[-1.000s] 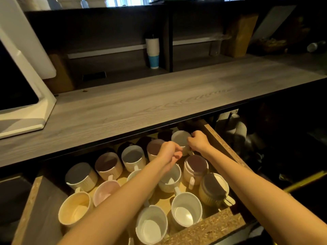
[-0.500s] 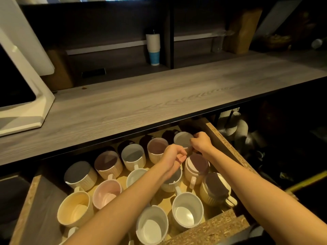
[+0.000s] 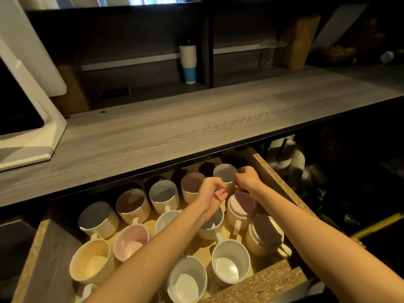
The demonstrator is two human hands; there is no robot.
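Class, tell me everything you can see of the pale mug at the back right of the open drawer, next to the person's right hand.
The pale mug stands upright, mouth up, near the back right corner of the drawer, just in front of the counter edge. It looks ceramic, with a round rim and a shaded greyish inside that seems empty. Its handle is hidden. The right hand curls its fingers round the mug's right side. A brownish mug stands just left of it.

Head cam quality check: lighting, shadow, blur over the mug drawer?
Head view: warm light on the front mugs; the counter shadows the back row, so the right hand grip is unreadable; no obvious motion blur; right side nearly black.
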